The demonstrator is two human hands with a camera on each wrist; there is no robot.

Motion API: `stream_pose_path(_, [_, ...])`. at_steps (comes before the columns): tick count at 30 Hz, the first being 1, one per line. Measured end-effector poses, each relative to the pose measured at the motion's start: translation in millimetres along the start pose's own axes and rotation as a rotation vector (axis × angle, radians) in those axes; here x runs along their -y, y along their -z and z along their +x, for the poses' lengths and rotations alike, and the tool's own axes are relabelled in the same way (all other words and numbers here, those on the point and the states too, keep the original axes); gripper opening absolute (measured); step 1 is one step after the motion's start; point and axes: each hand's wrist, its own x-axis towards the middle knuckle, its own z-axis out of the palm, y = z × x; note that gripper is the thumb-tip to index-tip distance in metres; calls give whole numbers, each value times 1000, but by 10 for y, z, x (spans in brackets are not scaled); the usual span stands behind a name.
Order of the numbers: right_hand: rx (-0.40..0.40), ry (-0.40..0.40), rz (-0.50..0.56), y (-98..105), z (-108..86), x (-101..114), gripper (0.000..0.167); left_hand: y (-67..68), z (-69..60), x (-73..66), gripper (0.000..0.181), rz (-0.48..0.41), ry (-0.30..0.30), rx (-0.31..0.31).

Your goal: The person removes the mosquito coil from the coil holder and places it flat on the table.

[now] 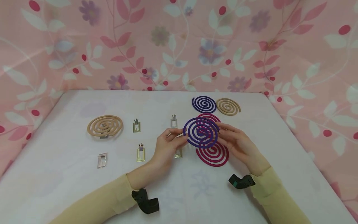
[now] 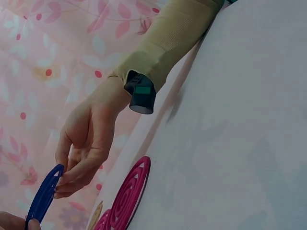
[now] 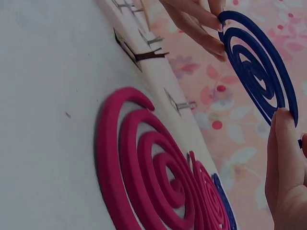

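A dark blue coil [image 1: 200,133] is held up over the white table [image 1: 193,202].
The left hand [image 1: 166,144] pinches one side and the right hand [image 1: 239,144] pinches the other, so the coil is between them. Below it and apart from it, two pink coils [image 1: 213,151] lie on the table. A small metal stand [image 1: 178,153] is near the left hand. The table's right edge is well apart from the right hand.

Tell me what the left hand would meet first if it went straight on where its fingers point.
Beyond the flat, dark-blue spiral coil it pinches, the left hand would likely meet the right hand first, at the coil's opposite edge; exact depth is unclear.
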Motion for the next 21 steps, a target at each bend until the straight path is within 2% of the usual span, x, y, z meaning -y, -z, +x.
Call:
stream_pose_path(7, [23, 75, 38, 268, 2, 103, 34, -292, 155, 102, 29, -34, -28, -4])
stream_pose_path(12, [37, 127, 21, 393, 18, 155, 37, -460, 254, 182, 28, -65, -50, -46])
stream_pose_path(21, [-19, 190, -3, 597, 23, 272, 33, -770, 399, 264, 31, -54, -81, -102])
